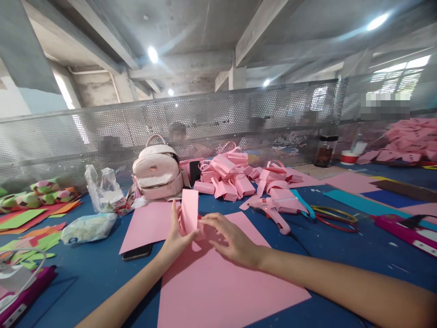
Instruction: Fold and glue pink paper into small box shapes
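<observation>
Concrete beams and a perforated metal screen (239, 118) close off the back of a blue table (341, 246). On the table lies a large pink sheet (218, 287), and above its far edge both hands meet. The left hand (175, 239) pinches a folded pink strip (189, 207) that stands upright, thumb in front and fingers behind. The right hand (230, 239) touches the strip's lower right edge with its fingertips, fingers loosely spread rather than clamped. Behind them sit a pink backpack (157, 173) and a heap of folded pink pieces (228, 175). A glue gun (273, 209) lies to the right, plastic bags (99, 200) to the left, and a phone (137, 252) near the left wrist.
</observation>
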Tool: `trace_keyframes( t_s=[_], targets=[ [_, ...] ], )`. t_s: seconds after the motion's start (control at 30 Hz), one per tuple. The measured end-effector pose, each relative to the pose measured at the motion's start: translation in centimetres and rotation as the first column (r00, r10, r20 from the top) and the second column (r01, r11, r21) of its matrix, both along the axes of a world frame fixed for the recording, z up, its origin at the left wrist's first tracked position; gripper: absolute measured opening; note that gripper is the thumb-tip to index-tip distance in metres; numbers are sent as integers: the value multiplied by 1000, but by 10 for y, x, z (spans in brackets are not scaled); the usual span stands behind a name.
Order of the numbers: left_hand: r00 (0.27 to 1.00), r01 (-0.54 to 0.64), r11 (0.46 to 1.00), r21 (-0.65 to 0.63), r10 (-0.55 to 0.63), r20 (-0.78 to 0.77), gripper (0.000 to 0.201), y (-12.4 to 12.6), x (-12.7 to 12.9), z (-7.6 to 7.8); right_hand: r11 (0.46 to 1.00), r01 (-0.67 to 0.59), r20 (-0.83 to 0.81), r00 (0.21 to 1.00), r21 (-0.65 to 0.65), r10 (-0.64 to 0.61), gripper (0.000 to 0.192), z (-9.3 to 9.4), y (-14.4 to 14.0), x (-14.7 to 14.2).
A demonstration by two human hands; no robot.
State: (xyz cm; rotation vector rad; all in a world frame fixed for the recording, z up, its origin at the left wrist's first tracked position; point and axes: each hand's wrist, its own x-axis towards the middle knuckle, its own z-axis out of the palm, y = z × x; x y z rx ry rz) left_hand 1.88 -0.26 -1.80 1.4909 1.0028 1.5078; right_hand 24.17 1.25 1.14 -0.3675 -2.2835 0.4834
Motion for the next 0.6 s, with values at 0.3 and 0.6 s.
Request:
trace_keyframes(
  t_s=[0.3,0.6],
  targets=[
    [1000,-9,996,-85,10,0,107,8,-7,-12,998,-22,56,998,-57,26,54,3,-3,1],
    [993,118,990,-75,-120,-21,66,-4,2,1,993,-72,25,997,-92,74,56,-1,-3,0]
  ],
)
